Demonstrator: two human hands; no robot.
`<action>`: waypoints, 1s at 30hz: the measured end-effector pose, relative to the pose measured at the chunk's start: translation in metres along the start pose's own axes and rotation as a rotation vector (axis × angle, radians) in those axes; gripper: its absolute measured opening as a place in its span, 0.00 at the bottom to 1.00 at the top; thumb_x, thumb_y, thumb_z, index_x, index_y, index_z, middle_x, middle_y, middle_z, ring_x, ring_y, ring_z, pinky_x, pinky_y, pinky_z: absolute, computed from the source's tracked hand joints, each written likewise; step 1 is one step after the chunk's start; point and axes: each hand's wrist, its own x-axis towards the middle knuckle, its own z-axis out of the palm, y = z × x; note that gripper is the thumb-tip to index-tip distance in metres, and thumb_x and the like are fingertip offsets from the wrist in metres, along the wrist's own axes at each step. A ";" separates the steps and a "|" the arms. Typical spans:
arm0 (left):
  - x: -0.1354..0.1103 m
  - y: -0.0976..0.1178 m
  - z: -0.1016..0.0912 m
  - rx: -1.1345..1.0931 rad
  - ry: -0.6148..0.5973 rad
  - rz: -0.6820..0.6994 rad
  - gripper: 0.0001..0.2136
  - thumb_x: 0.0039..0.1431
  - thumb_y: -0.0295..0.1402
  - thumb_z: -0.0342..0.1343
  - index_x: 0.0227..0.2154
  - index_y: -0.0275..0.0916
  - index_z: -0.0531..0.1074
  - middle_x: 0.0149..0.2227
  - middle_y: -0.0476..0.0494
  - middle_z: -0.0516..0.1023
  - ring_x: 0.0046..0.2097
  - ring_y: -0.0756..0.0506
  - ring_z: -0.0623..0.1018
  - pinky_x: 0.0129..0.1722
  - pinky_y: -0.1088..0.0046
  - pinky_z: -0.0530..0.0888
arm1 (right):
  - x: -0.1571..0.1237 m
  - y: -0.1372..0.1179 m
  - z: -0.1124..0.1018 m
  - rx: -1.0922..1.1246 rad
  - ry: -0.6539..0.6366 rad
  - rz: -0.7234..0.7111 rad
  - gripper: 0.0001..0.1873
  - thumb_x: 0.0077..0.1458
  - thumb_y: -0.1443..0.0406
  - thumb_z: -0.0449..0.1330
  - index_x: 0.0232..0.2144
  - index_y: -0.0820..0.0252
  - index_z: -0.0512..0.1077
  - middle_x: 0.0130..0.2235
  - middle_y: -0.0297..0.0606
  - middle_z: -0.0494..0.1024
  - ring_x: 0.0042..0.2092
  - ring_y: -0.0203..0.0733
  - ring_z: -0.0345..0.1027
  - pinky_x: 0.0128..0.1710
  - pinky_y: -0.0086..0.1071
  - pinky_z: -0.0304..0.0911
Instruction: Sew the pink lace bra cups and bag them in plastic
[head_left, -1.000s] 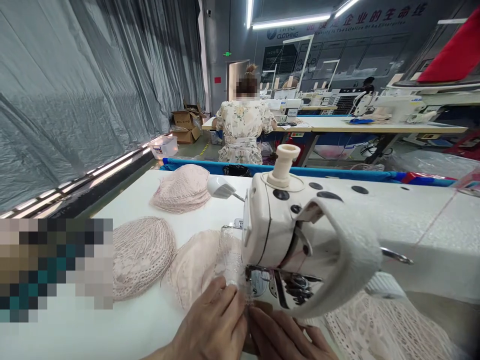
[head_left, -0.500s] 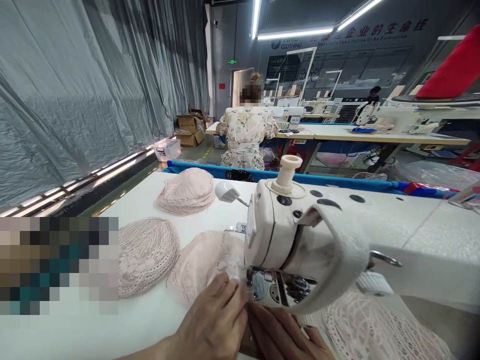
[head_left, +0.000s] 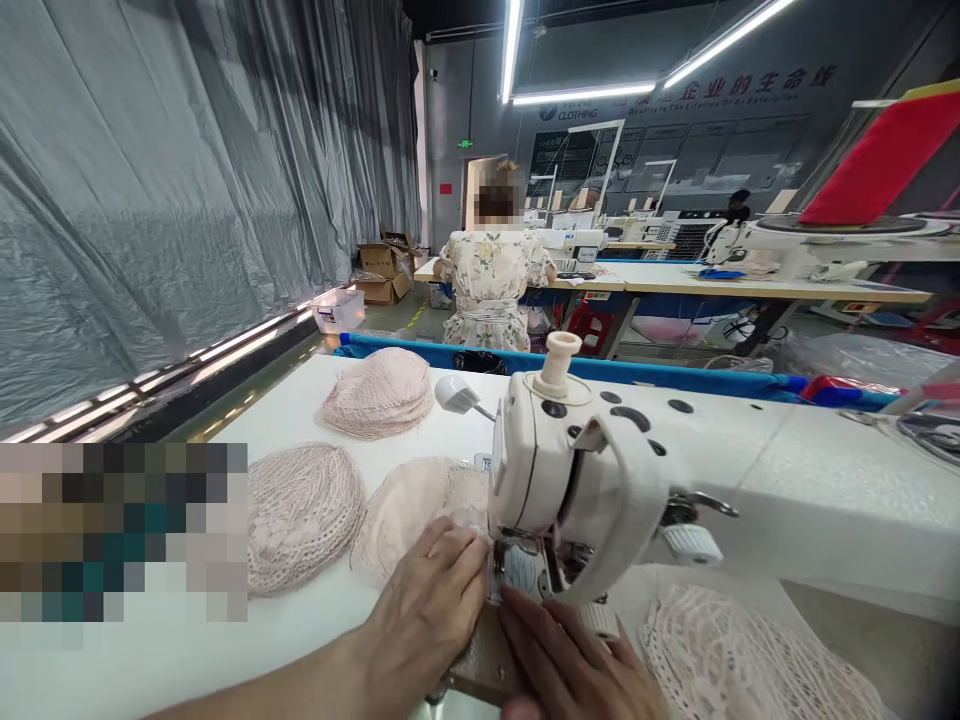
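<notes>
My left hand is closed, its bent fingertips pressed on the edge of a pale pink lace piece beside the needle area of a white sewing machine. This lace piece lies rounded on the table, partly covered by my fingers and the machine head. My right hand lies flat in front of the machine head, fingers stretched out and tips close to the presser foot. Whether cloth lies beneath the right fingers cannot be made out.
Two stacks of pink lace pieces, one at the back and one at the left, lie on the white table. More lace lies at the right. A person sits ahead at another table. A blurred patch covers the left side.
My left fingers now lie flatter on the lace edge, where they were bunched tighter before. My right hand stays almost in place. The camera view has shifted slightly.
</notes>
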 end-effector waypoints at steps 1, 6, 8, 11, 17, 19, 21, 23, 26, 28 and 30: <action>0.000 -0.001 -0.001 -0.007 -0.010 -0.013 0.08 0.59 0.19 0.48 0.36 0.34 0.69 0.41 0.40 0.75 0.45 0.44 0.74 0.56 0.58 0.65 | 0.000 0.000 0.001 0.002 0.002 0.004 0.28 0.67 0.52 0.39 0.46 0.60 0.74 0.47 0.39 0.79 0.33 0.39 0.74 0.31 0.33 0.62; -0.002 -0.014 -0.015 -0.041 -0.081 -0.022 0.13 0.61 0.19 0.48 0.47 0.33 0.65 0.49 0.38 0.73 0.52 0.42 0.72 0.56 0.56 0.63 | 0.002 0.000 -0.001 0.049 0.043 0.041 0.26 0.69 0.55 0.38 0.44 0.59 0.74 0.44 0.37 0.80 0.35 0.38 0.74 0.33 0.34 0.62; -0.011 -0.023 -0.025 -0.047 -0.107 -0.052 0.19 0.60 0.21 0.50 0.54 0.34 0.60 0.54 0.35 0.69 0.55 0.40 0.69 0.56 0.53 0.62 | 0.003 -0.001 -0.004 0.083 0.056 0.059 0.25 0.69 0.57 0.39 0.43 0.58 0.74 0.44 0.37 0.80 0.36 0.39 0.74 0.35 0.34 0.61; -0.034 -0.032 -0.039 -0.102 -0.140 -0.184 0.24 0.58 0.23 0.53 0.56 0.37 0.57 0.51 0.38 0.71 0.50 0.41 0.72 0.50 0.58 0.65 | 0.006 -0.003 -0.010 0.158 0.080 0.079 0.22 0.68 0.57 0.42 0.41 0.57 0.74 0.41 0.35 0.80 0.39 0.40 0.73 0.36 0.35 0.59; -0.081 -0.010 -0.058 -0.159 0.002 -0.210 0.11 0.61 0.20 0.43 0.27 0.37 0.67 0.29 0.48 0.72 0.30 0.48 0.70 0.32 0.71 0.62 | 0.031 -0.018 -0.024 0.172 0.123 -0.044 0.21 0.63 0.51 0.50 0.43 0.61 0.71 0.46 0.42 0.78 0.44 0.46 0.70 0.43 0.38 0.57; -0.090 0.004 -0.068 -0.265 0.020 -0.166 0.09 0.58 0.21 0.46 0.26 0.37 0.68 0.28 0.48 0.73 0.29 0.48 0.70 0.32 0.72 0.61 | 0.042 -0.030 -0.034 0.227 0.096 -0.107 0.24 0.59 0.50 0.53 0.47 0.64 0.68 0.47 0.46 0.76 0.46 0.49 0.69 0.44 0.40 0.58; -0.098 0.016 -0.083 -0.467 -0.069 -0.244 0.08 0.57 0.22 0.49 0.27 0.38 0.70 0.29 0.49 0.74 0.32 0.49 0.71 0.35 0.73 0.63 | 0.050 -0.044 -0.047 0.379 0.018 -0.070 0.17 0.58 0.60 0.54 0.48 0.63 0.67 0.42 0.44 0.77 0.43 0.46 0.70 0.44 0.39 0.61; -0.104 0.022 -0.101 -0.723 -0.222 -0.449 0.07 0.57 0.24 0.52 0.28 0.38 0.73 0.29 0.51 0.75 0.33 0.50 0.72 0.36 0.76 0.64 | 0.052 -0.054 -0.063 0.541 -0.117 0.015 0.11 0.57 0.71 0.52 0.42 0.59 0.69 0.33 0.36 0.76 0.37 0.40 0.71 0.40 0.33 0.64; -0.112 0.027 -0.122 -1.145 -0.449 -0.782 0.07 0.54 0.34 0.60 0.26 0.35 0.76 0.22 0.52 0.72 0.26 0.52 0.68 0.28 0.79 0.64 | 0.044 -0.057 -0.090 0.833 -0.431 0.173 0.06 0.57 0.69 0.55 0.33 0.54 0.71 0.30 0.30 0.75 0.33 0.35 0.71 0.32 0.24 0.65; -0.117 0.032 -0.126 -1.444 -0.549 -0.891 0.11 0.49 0.38 0.64 0.27 0.33 0.78 0.21 0.52 0.71 0.25 0.53 0.67 0.26 0.80 0.64 | 0.034 -0.055 -0.108 1.111 -0.705 0.288 0.04 0.55 0.63 0.60 0.33 0.55 0.74 0.31 0.30 0.75 0.33 0.35 0.70 0.31 0.23 0.64; -0.123 0.042 -0.124 -1.682 -0.613 -0.914 0.14 0.45 0.41 0.67 0.29 0.33 0.80 0.21 0.50 0.72 0.25 0.53 0.68 0.28 0.80 0.66 | 0.023 -0.056 -0.122 1.401 -0.955 0.375 0.10 0.52 0.61 0.62 0.34 0.60 0.76 0.28 0.32 0.74 0.30 0.35 0.67 0.29 0.23 0.62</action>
